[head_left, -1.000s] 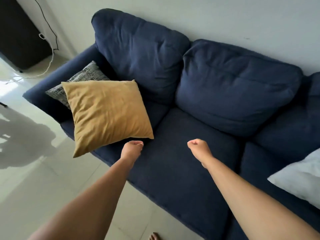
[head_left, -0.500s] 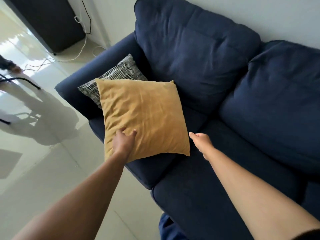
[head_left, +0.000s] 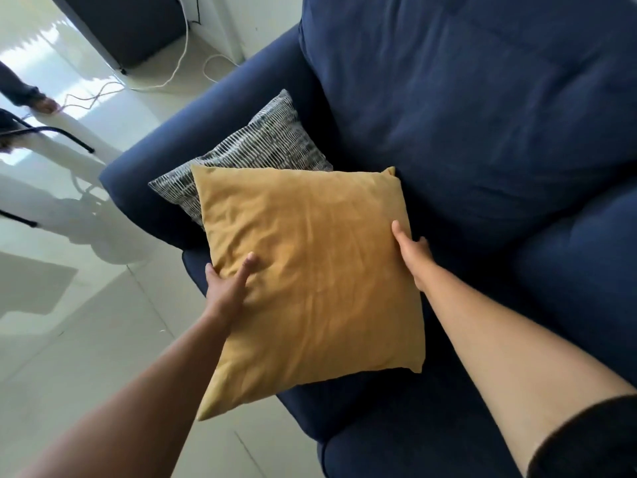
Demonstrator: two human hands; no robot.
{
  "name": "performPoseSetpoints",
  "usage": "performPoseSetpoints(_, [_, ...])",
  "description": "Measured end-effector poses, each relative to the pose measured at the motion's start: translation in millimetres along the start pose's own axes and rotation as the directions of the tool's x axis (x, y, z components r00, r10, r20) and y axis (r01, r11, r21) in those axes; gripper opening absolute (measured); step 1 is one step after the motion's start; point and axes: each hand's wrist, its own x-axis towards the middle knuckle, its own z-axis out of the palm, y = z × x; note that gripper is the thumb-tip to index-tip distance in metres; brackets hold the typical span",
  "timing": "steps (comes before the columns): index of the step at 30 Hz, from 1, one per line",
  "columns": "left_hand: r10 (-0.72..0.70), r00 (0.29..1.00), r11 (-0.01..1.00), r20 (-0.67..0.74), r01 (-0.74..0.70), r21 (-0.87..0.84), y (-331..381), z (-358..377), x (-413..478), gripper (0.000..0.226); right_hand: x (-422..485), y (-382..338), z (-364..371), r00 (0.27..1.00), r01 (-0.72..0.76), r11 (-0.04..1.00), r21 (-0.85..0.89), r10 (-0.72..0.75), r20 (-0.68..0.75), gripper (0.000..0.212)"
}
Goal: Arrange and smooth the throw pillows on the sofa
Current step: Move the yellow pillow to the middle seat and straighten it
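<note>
A mustard-yellow throw pillow (head_left: 310, 270) lies on the left seat of the navy sofa (head_left: 482, 115), its lower corner hanging past the seat's front edge. My left hand (head_left: 227, 288) grips the pillow's left edge, thumb on top. My right hand (head_left: 412, 253) holds its right edge, fingers wrapped behind. A black-and-white patterned pillow (head_left: 262, 150) leans against the left armrest (head_left: 193, 132), partly covered by the yellow pillow.
The glossy pale tiled floor (head_left: 86, 339) lies left of the sofa. White cables (head_left: 172, 74) trail across it near a dark cabinet (head_left: 131, 25). Another person's foot (head_left: 43, 105) and black chair legs (head_left: 65, 138) are at far left.
I have moved closer and turned left. Both hands went from fists near the seat to the yellow pillow, left first, then right; both now hold its side edges.
</note>
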Motion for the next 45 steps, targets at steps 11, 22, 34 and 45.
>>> performPoseSetpoints(11, [0.096,0.991,0.987,0.094,-0.082,-0.141,57.0,14.0,-34.7,0.030,-27.2,20.2,-36.8,0.961,-0.059,0.923,0.381,-0.052,0.273,0.071])
performPoseSetpoints(22, [0.372,0.651,0.834,0.661,-0.547,0.069,194.3,102.8,-148.1,0.005,-124.3,52.4,-163.6,0.913,0.321,0.915,0.243,-0.232,-0.335,0.113])
performPoseSetpoints(34, [0.221,0.168,0.312,0.961,-0.945,0.093,236.3,182.5,-296.9,0.037,-234.3,28.4,-294.2,0.787,0.576,0.817,0.004,-0.553,-0.274,0.117])
performPoseSetpoints(45, [0.596,-0.216,-0.257,0.773,-0.964,-0.072,241.9,188.9,-325.5,0.044,-282.0,70.4,-276.4,0.634,0.707,0.642,0.297,-0.390,-0.668,0.023])
